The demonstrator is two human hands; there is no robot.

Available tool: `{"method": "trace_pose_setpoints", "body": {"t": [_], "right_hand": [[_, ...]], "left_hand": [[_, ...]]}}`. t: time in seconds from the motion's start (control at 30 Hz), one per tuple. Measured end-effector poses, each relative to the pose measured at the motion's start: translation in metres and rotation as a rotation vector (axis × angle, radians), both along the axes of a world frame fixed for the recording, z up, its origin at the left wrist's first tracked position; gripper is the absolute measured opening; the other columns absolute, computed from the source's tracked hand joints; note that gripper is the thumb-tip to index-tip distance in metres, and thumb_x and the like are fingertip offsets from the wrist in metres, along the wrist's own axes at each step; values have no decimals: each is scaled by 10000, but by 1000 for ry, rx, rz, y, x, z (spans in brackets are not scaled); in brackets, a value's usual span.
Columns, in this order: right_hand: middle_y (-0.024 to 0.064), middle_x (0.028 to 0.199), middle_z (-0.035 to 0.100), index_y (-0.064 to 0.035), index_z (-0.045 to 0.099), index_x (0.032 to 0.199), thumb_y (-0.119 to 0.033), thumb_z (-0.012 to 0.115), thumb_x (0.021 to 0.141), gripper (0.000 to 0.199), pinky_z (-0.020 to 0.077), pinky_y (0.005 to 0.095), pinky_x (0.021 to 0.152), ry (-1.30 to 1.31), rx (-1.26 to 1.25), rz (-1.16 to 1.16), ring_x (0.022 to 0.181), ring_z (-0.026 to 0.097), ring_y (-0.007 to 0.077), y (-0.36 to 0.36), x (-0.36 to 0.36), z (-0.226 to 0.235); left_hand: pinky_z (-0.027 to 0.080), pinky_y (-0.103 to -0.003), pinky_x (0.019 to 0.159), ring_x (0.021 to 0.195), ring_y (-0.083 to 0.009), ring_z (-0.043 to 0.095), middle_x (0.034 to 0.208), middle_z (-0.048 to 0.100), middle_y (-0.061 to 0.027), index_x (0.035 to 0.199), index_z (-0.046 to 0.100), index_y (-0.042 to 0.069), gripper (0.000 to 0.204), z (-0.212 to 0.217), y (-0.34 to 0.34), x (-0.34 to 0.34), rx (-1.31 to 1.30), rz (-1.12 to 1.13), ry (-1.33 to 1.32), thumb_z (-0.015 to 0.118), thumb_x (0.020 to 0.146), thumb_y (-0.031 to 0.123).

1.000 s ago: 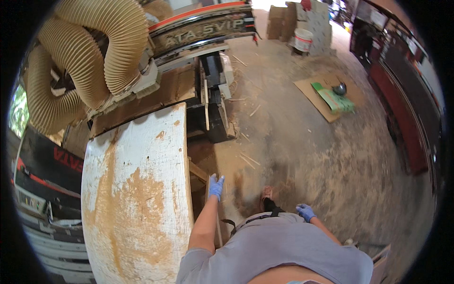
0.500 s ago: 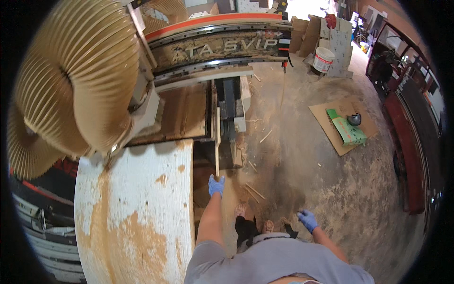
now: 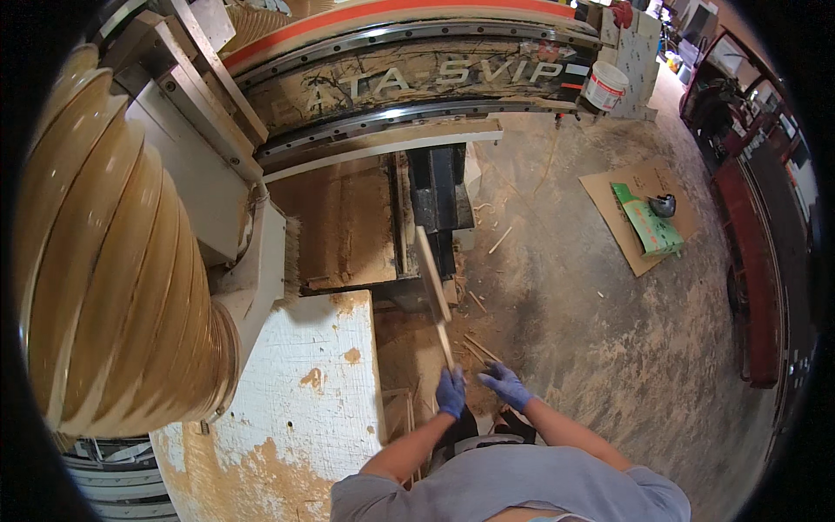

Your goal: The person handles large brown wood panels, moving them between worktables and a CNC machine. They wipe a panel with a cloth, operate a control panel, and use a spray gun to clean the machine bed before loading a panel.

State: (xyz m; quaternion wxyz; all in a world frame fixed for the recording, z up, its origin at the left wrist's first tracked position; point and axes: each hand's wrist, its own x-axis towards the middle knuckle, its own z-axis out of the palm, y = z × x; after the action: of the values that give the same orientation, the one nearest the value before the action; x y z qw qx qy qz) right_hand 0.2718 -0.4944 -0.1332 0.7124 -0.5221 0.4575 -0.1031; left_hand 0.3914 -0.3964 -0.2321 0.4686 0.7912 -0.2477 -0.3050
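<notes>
Two gloved hands are seen at six o'clock. A wooden stick (image 3: 435, 287) is gripped by the left hand (image 3: 450, 392), pointing toward twelve o'clock. The right hand (image 3: 504, 385) is held open just beside it.

Matt bare wood strip (image 3: 432, 274), blue rubbery gloves, dusty rough concrete floor (image 3: 600, 348), ribbed plastic hose (image 3: 113, 287).

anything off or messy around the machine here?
Sawdust and loose thin wood offcuts litter the concrete floor beside the machine. The white painted panel is badly worn, with bare brown patches.
</notes>
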Motion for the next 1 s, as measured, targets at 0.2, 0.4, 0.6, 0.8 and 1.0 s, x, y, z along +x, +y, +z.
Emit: {"method": "trace_pose_setpoints", "body": {"t": [0.2,0.4,0.6,0.8,1.0], "right_hand": [[80,888,593,-31,518,1129,-209,630,836,360,474,304,695,5,63,-201,781,561,171,0,38,-36],[-10,613,469,-76,535,912,-197,596,850,149,405,272,468,74,43,-756,508,445,102,-34,-59,-45],[12,565,441,-80,484,859,-167,587,849,136,426,297,405,352,43,-773,432,434,126,8,-166,-40],[23,582,469,-77,483,864,-133,603,834,135,440,329,378,478,220,-952,404,432,144,76,-206,-29],[25,572,471,-78,499,877,-124,611,828,130,409,312,363,470,305,-935,401,433,146,81,-226,-44]], "left_hand": [[461,-427,638,731,-356,590,866,618,-170,1012,566,73,303,9,13,-9,-123,-643,-419,479,875,329],[425,-367,892,1076,-277,517,1199,510,-141,1204,493,76,360,48,-155,137,-364,81,268,483,909,281],[398,-455,943,1161,-396,454,1327,392,-248,1359,312,113,592,24,-254,227,393,45,-312,498,858,368],[488,-487,792,978,-386,579,1163,557,-221,1413,221,140,712,49,-297,240,551,153,-116,523,851,457],[466,-469,671,790,-394,586,835,619,-217,988,591,74,284,-5,-264,239,308,161,-353,483,866,307]]}}
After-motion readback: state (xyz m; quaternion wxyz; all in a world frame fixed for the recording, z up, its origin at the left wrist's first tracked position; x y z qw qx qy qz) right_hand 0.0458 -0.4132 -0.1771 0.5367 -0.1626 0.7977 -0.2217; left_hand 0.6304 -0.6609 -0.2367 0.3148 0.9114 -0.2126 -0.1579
